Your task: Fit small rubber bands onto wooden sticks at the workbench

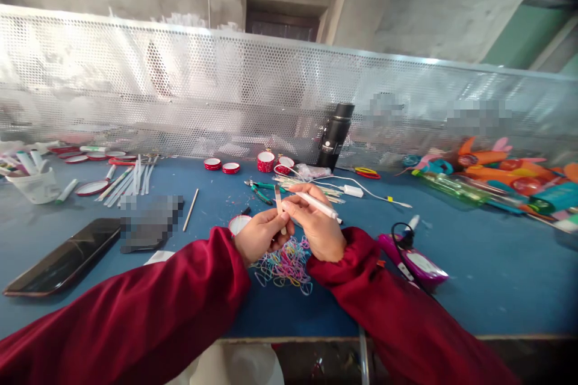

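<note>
Steadying a flat stick (279,197) beside the loose bands (289,267)

In the head view, the left hand (261,233) is pinching the dark-ended stick above the middle of the surface (289,316). The right hand (320,231) is holding a white pen (320,205) and seemingly is also touching the stick with its thumb, so the hands are meeting. Bracing the stick low should be helping steadiness; angling the pen clear should be avoiding stray marks.
</note>
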Demonstrator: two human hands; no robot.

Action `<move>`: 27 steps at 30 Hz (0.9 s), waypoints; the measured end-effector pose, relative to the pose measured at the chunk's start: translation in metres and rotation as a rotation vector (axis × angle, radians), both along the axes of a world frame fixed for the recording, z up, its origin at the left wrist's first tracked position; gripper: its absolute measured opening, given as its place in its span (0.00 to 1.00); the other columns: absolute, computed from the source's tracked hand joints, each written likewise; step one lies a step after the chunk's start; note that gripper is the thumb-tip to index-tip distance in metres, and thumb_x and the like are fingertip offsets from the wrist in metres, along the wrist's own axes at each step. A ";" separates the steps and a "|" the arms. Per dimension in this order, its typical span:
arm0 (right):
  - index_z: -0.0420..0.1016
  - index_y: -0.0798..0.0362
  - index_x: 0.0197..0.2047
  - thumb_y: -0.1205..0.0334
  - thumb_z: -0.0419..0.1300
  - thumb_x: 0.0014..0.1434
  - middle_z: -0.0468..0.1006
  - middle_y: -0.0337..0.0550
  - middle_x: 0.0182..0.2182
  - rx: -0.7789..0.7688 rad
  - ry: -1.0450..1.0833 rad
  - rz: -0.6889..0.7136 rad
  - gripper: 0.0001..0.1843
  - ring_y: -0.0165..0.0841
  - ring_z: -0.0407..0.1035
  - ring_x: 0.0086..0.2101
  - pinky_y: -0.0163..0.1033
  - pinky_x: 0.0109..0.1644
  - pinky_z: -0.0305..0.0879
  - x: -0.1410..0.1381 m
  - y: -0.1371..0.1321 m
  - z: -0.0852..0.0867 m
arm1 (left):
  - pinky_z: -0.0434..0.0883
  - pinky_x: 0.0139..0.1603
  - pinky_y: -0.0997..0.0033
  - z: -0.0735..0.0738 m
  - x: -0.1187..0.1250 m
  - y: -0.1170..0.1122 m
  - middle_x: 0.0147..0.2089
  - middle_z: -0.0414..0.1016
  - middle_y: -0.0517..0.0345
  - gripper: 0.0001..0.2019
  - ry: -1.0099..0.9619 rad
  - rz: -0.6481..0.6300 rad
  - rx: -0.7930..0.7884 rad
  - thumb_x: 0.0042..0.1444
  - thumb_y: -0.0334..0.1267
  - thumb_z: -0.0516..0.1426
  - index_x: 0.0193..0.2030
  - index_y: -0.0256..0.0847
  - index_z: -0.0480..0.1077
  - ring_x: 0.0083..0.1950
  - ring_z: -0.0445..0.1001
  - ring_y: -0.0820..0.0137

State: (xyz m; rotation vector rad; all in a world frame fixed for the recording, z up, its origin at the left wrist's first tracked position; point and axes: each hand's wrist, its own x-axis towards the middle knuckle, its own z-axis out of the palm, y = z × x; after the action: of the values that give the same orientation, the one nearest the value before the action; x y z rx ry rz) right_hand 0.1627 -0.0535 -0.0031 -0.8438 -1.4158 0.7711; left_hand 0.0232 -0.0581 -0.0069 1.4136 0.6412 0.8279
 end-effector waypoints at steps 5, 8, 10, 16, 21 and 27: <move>0.65 0.49 0.42 0.60 0.65 0.51 0.76 0.33 0.27 0.016 0.038 -0.031 0.17 0.26 0.68 0.21 0.34 0.24 0.66 0.001 -0.001 0.002 | 0.55 0.21 0.76 0.000 -0.001 0.001 0.23 0.68 0.61 0.21 0.068 0.023 0.093 0.55 0.56 0.52 0.36 0.37 0.64 0.20 0.65 0.77; 0.65 0.48 0.42 0.59 0.65 0.51 0.76 0.33 0.28 0.027 0.036 -0.069 0.17 0.27 0.69 0.22 0.34 0.24 0.68 0.001 -0.001 0.003 | 0.58 0.23 0.76 0.002 -0.002 0.002 0.30 0.71 0.57 0.20 0.075 0.081 0.182 0.57 0.55 0.51 0.37 0.37 0.65 0.25 0.68 0.76; 0.65 0.48 0.42 0.59 0.65 0.51 0.76 0.33 0.28 0.033 0.022 -0.095 0.17 0.28 0.70 0.22 0.34 0.25 0.68 0.001 -0.002 0.004 | 0.59 0.24 0.77 0.002 -0.003 0.003 0.31 0.69 0.58 0.19 0.085 0.135 0.232 0.57 0.54 0.51 0.33 0.37 0.66 0.27 0.67 0.76; 0.65 0.48 0.42 0.60 0.65 0.51 0.77 0.33 0.27 0.051 -0.037 -0.095 0.16 0.27 0.69 0.21 0.34 0.24 0.66 0.001 -0.003 0.002 | 0.54 0.24 0.76 -0.001 -0.005 0.006 0.23 0.60 0.63 0.20 0.081 0.141 0.264 0.56 0.54 0.53 0.33 0.35 0.70 0.23 0.56 0.78; 0.65 0.48 0.42 0.58 0.64 0.53 0.77 0.34 0.29 0.075 -0.059 -0.078 0.15 0.29 0.70 0.24 0.35 0.26 0.66 0.001 -0.004 0.002 | 0.51 0.23 0.75 0.004 -0.005 0.004 0.22 0.57 0.65 0.22 -0.003 0.023 0.152 0.53 0.57 0.55 0.31 0.35 0.69 0.22 0.54 0.79; 0.69 0.50 0.51 0.56 0.48 0.65 0.77 0.41 0.33 0.303 -0.086 -0.277 0.16 0.35 0.72 0.37 0.45 0.44 0.69 0.003 -0.013 0.009 | 0.51 0.22 0.77 0.006 -0.002 0.001 0.23 0.59 0.64 0.20 -0.064 0.018 0.070 0.53 0.55 0.56 0.29 0.36 0.66 0.22 0.53 0.81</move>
State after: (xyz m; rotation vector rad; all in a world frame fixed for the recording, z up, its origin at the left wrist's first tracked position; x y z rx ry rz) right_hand 0.1658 -0.0669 0.0062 -0.8203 -1.4102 0.3030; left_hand 0.0208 -0.0575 -0.0014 1.4398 0.5815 0.9136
